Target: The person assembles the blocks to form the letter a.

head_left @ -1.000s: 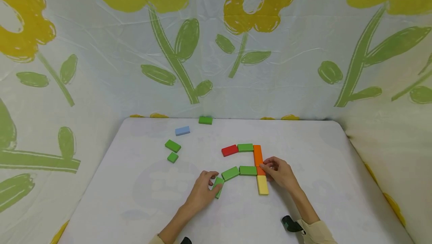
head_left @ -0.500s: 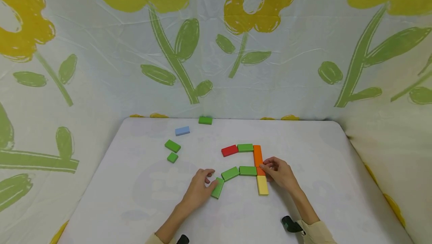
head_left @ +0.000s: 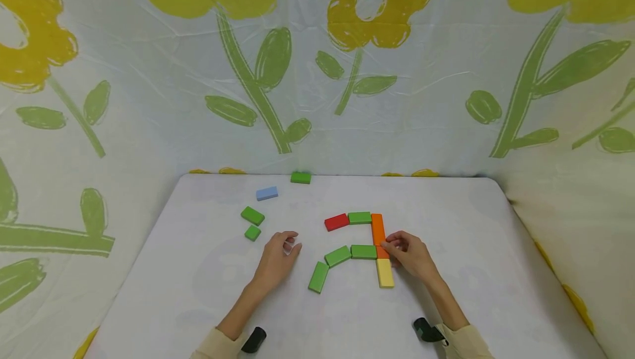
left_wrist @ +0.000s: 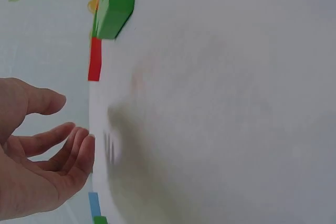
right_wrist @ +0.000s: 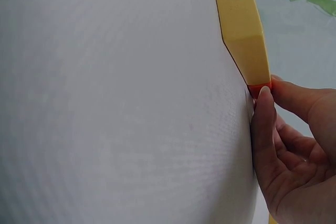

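Two hands: right hand (head_left: pixel 410 255) pinches the small orange block (head_left: pixel 382 252) between thumb and fingertip; left hand (head_left: pixel 276 262) parted, thumb spread from loosely bent fingers, carrying nothing, above the surface. One flower-print cloth (head_left: pixel 426 94) beyond and to either side of both hands. One white worktop (head_left: pixel 446 204) under both. Two beige sleeves (head_left: pixel 218 345), one behind each hand. Two black cylinders (head_left: pixel 254 339), one at the inner side of each forearm.

Blocks: 12 total. 7 green, 2 orange, 1 yellow, 1 red, 1 blue; sizes mostly close.

Long orange block (head_left: pixel 378 229), one, just beyond the right hand's fingertips, end to end with the small orange one. Yellow block (head_left: pixel 385 273), one, on the near side of the same fingertips, against the small orange one.

Full-size green, 6: inner green block (head_left: pixel 364 252) just left of the right fingertips, then middle green block (head_left: pixel 338 256) and outer green block (head_left: pixel 318 277) stepping round toward the left hand, between the hands; far green block (head_left: pixel 359 218) beyond and left of the right hand, by the long orange; back green block (head_left: pixel 300 177) well beyond the left hand; tilted green block (head_left: pixel 252 215) beyond-left of it.

Red block (head_left: pixel 337 222), one, beyond and between the hands, at the far green one's left end. Blue block (head_left: pixel 267 193), one, beyond the left hand. Small green block (head_left: pixel 252 232), one, near the left hand, beyond-left.
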### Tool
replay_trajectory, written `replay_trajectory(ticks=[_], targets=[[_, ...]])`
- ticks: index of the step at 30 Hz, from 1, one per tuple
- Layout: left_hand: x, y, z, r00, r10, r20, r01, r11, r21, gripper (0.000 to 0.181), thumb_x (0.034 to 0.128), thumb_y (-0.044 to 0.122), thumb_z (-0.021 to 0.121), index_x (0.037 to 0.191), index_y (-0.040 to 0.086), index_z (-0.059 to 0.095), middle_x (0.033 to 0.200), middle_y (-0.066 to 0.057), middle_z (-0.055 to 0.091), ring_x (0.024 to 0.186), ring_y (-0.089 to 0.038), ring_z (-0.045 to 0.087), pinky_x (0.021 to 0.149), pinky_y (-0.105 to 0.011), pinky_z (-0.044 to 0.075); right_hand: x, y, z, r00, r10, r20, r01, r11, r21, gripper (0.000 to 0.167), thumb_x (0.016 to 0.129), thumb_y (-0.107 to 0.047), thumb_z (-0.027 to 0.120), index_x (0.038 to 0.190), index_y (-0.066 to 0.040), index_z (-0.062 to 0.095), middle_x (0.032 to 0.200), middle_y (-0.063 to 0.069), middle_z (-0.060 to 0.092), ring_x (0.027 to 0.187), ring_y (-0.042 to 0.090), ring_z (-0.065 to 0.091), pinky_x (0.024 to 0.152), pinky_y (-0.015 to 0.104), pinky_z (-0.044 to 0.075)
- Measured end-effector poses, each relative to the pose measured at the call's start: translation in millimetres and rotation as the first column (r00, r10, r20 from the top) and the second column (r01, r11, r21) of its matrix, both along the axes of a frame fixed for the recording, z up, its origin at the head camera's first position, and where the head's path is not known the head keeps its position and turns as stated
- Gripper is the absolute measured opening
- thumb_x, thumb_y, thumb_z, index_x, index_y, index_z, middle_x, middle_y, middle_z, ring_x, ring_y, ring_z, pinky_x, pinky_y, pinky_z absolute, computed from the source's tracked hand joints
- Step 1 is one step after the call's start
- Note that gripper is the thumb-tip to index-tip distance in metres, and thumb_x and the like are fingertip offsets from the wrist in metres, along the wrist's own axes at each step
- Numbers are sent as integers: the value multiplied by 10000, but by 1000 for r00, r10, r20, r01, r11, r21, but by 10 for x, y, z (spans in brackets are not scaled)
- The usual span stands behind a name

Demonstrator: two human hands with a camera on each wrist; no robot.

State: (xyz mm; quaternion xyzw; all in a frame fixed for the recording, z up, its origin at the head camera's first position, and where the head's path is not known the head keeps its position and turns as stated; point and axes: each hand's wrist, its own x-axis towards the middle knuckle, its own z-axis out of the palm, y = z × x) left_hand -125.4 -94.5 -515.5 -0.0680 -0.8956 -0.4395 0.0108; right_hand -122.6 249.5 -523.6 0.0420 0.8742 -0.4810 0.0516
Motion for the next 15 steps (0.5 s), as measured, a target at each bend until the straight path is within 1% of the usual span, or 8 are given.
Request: replay_trajectory(ticks=[3,7,10,15], targets=[[-75,-53,25,999,30,-16,-30,1000,1,285,967,110,712,1224,-10,686,1029,-66,652,920,-196,607,770,-313,516,2,1,-2,1000,-1,2,1,1000,4,331,955,-250,759,1134,13,667,914,70,652,731,180,577,580,255,538],[-169,-133,71,998,51,-36,-51,999,7,283,965,88,700,1221,-31,681,1027,-94,654,934,-233,613,790,-358,523,2,-4,1,1000,-6,15,6,1000,-1,339,957,-254,756,1142,14,662,917,74,647,728,187,578,582,258,547],[-244,-199,104,997,72,-29,-72,997,16,291,974,88,683,1235,-39,668,1046,-106,650,960,-251,606,822,-391,520,-1,-9,5,1000,-10,22,11,1000,-4,340,957,-251,755,1146,15,660,918,76,646,721,191,581,583,259,548],[-376,-327,127,994,111,-23,-110,994,18,318,983,104,667,1261,-48,650,1082,-140,654,1010,-290,603,875,-435,513,-2,-16,12,999,-14,30,14,1000,-10,337,958,-244,754,1150,15,656,910,76,645,701,191,586,584,258,549]])
